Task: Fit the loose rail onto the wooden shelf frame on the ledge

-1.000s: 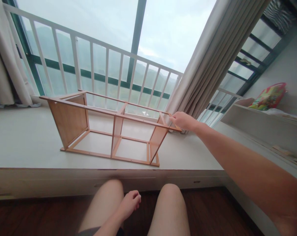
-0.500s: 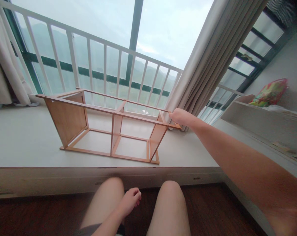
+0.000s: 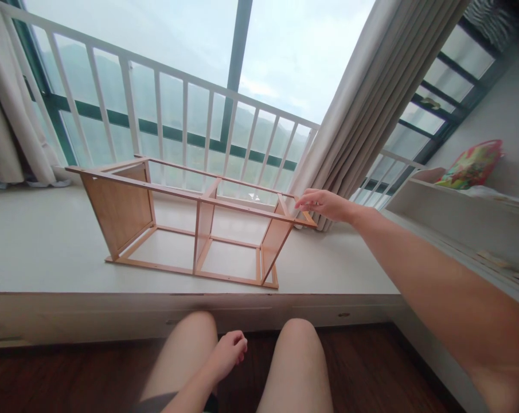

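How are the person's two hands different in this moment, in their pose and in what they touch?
The right hand is stretched far forward, fingers loosely spread, at the top right corner of the wooden frame on the white platform. The left hand stays close to the body, fingers curled loosely, resting against the left knee and touching no object. The right hand is raised above the platform; the left hangs low over the dark floor. Both are bare.

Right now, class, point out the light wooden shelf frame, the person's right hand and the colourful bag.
light wooden shelf frame (image 3: 119, 209), head view, left side panel
right hand (image 3: 326, 205), head view, back of hand
colourful bag (image 3: 472, 164), head view, its middle
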A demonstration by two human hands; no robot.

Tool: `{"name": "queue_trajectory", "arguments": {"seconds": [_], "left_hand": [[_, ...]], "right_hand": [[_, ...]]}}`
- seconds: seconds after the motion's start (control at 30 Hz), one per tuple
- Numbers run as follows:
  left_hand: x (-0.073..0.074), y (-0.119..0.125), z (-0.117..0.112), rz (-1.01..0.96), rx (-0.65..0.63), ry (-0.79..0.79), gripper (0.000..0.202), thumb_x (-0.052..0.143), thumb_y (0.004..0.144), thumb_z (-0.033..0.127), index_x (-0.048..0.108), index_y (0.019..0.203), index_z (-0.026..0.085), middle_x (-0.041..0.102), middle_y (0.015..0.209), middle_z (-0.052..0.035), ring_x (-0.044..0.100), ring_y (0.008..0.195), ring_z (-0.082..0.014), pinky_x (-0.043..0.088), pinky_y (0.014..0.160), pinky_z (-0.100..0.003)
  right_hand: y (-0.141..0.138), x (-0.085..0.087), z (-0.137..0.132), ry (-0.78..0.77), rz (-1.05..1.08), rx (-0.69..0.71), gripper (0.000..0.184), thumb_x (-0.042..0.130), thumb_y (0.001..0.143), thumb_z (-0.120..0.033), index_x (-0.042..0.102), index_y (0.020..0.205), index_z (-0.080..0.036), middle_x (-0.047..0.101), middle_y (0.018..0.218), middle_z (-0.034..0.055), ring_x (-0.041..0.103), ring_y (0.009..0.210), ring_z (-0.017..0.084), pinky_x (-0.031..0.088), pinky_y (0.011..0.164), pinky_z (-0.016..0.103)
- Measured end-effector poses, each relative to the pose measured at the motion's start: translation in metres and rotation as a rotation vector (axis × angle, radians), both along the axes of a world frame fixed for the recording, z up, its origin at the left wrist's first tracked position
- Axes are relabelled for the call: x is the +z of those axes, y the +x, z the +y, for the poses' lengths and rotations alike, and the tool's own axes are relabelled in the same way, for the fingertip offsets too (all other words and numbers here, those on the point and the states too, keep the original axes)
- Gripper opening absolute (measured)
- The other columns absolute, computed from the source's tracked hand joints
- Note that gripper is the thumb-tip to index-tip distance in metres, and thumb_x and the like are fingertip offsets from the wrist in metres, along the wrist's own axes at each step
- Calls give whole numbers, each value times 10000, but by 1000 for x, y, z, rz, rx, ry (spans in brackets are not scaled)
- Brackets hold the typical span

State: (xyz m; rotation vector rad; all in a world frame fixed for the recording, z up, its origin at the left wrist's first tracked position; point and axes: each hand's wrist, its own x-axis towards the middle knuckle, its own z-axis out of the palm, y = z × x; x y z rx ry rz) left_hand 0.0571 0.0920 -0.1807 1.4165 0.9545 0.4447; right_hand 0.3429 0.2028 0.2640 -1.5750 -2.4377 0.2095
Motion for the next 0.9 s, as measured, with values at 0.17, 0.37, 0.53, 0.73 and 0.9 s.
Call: {"name": "queue_trajectory", "arguments": {"seconds": [0.17, 0.37, 0.53, 0.73, 0.9], "left_hand": [[-1, 0, -1, -2, 0, 5, 251, 459, 773, 399, 520, 698, 167, 549, 566, -4, 499, 518, -124, 362, 519, -242], [-3, -1, 0, 3, -4, 10, 262, 456, 780, 408, 523, 707, 166, 560, 577, -8, 504, 523, -125, 354, 519, -241], [-2, -1, 0, 9, -7, 5, 244, 437, 763, 390, 513, 699, 168, 546, 574, -5, 501, 528, -127, 356, 527, -244], [9, -1, 0, 11, -6, -10, 262, 450, 745, 425, 506, 694, 174, 536, 579, -2, 514, 541, -135, 364, 536, -251], [8, -1, -2, 17, -1, -12, 265, 449, 756, 428, 503, 691, 176, 530, 565, 4, 488, 516, -123, 356, 527, -245]], "right_hand": [[-4, 0, 6, -14, 33, 13, 385, 575, 843, -523, 732, 922, -180, 587, 919, 60, 531, 811, 167, 399, 786, 309], [0, 2, 15, -45, 60, 39, 383, 612, 816, -528, 719, 822, -160, 586, 907, 65, 544, 823, 173, 404, 790, 312], [0, 2, 18, -44, 25, 80, 367, 590, 837, -493, 695, 753, -151, 573, 839, 54, 545, 818, 173, 403, 790, 307], [-4, 9, 17, -61, -30, 65, 370, 592, 832, -482, 704, 729, -145, 568, 802, 50, 533, 801, 171, 397, 785, 304], [-7, 11, 14, -61, -67, 36, 346, 586, 827, -462, 724, 812, -145, 581, 849, 52, 546, 786, 161, 405, 772, 292]]}}
